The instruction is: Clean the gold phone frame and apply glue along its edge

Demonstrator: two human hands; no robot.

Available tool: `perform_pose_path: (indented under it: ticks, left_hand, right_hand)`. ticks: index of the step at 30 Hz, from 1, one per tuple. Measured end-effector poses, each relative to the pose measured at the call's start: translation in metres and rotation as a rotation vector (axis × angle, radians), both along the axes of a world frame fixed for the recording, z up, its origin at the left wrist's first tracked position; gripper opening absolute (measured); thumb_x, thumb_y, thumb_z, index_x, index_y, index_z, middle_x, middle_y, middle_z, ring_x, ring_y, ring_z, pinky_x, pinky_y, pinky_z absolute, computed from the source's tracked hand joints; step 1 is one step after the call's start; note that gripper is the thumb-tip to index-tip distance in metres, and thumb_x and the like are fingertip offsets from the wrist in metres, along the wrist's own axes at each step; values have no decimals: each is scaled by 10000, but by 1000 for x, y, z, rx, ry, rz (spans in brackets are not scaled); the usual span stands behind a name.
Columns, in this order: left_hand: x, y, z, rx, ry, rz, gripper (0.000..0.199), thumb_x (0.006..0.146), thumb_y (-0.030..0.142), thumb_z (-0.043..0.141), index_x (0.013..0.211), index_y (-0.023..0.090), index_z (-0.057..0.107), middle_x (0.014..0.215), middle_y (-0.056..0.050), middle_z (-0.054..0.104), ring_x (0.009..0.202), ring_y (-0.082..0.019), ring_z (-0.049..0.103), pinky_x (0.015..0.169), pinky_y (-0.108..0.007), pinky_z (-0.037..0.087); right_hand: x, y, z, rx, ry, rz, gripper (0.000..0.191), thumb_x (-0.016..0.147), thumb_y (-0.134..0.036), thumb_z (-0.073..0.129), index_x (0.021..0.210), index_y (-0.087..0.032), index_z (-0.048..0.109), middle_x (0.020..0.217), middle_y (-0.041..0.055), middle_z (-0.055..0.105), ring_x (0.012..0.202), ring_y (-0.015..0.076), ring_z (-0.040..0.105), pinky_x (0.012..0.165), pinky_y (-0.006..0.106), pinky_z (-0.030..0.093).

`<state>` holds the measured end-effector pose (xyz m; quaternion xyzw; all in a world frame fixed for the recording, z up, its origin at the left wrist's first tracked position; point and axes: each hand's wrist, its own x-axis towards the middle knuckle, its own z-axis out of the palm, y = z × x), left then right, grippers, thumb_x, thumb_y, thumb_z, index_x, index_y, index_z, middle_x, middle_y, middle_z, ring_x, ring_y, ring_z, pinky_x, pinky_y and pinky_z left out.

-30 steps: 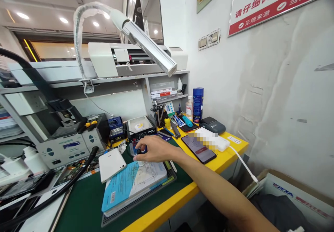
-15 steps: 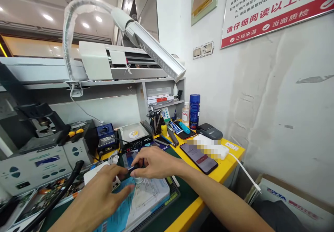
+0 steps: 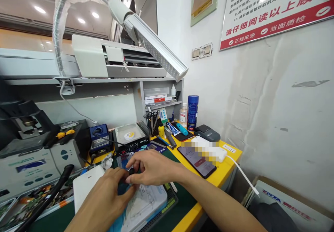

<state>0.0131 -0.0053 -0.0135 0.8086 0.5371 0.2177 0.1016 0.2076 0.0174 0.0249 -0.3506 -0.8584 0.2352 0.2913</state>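
Observation:
My right hand is closed in a pinch on a small dark round-ended object, mostly hidden by the fingers. Close against it, my left hand has its fingers curled toward the same spot; its fingertips are partly covered, and I cannot make out what they grip. Both hands hover over a white-and-blue box with printed line drawings. Under the box's right side lies a dark perforated tray with green strips. A flat white device lies left of my left hand.
A phone with its screen lit lies right of my hands, beside a white block with a cable. Behind stand a hot plate, a blue spray can and a pen holder. A black hose crosses circuit boards at left. A lamp hangs above.
My hands have drawn closer together around the small dark object. The view has shifted slightly, so more of the white device at left shows.

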Motion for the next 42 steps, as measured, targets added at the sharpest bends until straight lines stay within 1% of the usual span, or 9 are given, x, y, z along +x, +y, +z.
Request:
perform_pose_path:
  ticks: [6,11,14,18,24,30,35,38,42]
  left_hand:
    - [1,-2,2,16,30,-15,270,894,427,478,789,231,631,839,-64,670,812,-269,631,685,-351,452]
    - [1,-5,-1,37,-52,-1,272,891,453,494,860,244,665,892,-63,689,888,-287,638,748,-373,481]
    - [-2,-2,-5,23,-16,-3,288,876,483,511,867,253,685,865,-55,681,857,-288,642,732,-379,499]
    - [-4,2,-10,27,9,-19,324,847,530,532,843,251,697,841,-54,679,818,-285,650,719,-393,522]
    - [-7,3,-11,61,50,-14,359,876,552,527,876,250,719,831,-49,686,796,-273,658,676,-377,529]
    - [-5,1,-8,127,15,-52,308,857,520,552,830,254,704,823,-33,694,802,-279,665,701,-374,532]
    - [-2,-4,-11,114,-19,-5,350,863,559,519,795,247,661,814,-56,671,799,-288,646,697,-397,508]
    - [-3,-4,-15,110,-36,-24,344,883,554,504,845,252,665,888,-59,680,879,-296,642,765,-411,496]
    - [-3,-3,-17,108,-16,-26,358,881,555,491,818,241,652,852,-66,663,846,-303,628,763,-431,470]
  right_hand:
    - [0,2,-2,67,-29,26,226,826,-342,746,992,-192,714,867,-4,676,719,133,601,675,227,443]
    - [2,-2,0,41,-67,14,253,835,-332,707,1055,-207,698,964,14,725,724,147,627,674,243,449]
    - [2,-5,2,55,-84,9,282,845,-301,680,1112,-211,680,1052,39,743,828,181,676,735,267,471]
    - [0,-5,2,94,-99,-15,340,853,-393,731,1123,-195,666,1053,58,738,981,231,680,798,296,481]
    - [-1,-2,1,110,-98,16,203,903,-330,692,1050,-190,697,1022,50,733,927,202,672,775,270,471]
    - [-1,-4,2,74,-57,-1,331,864,-393,738,1118,-189,683,1057,58,743,914,207,683,789,286,485]
    - [-3,-6,3,79,-67,18,192,906,-283,696,1071,-184,704,1029,56,753,923,202,689,785,279,476]
    - [-3,-5,1,71,-44,7,275,889,-297,721,1137,-183,689,1060,58,747,868,181,685,783,270,483]
    - [-3,-4,-1,104,-20,-34,355,845,-391,780,1116,-176,702,980,43,723,882,189,667,771,273,478]
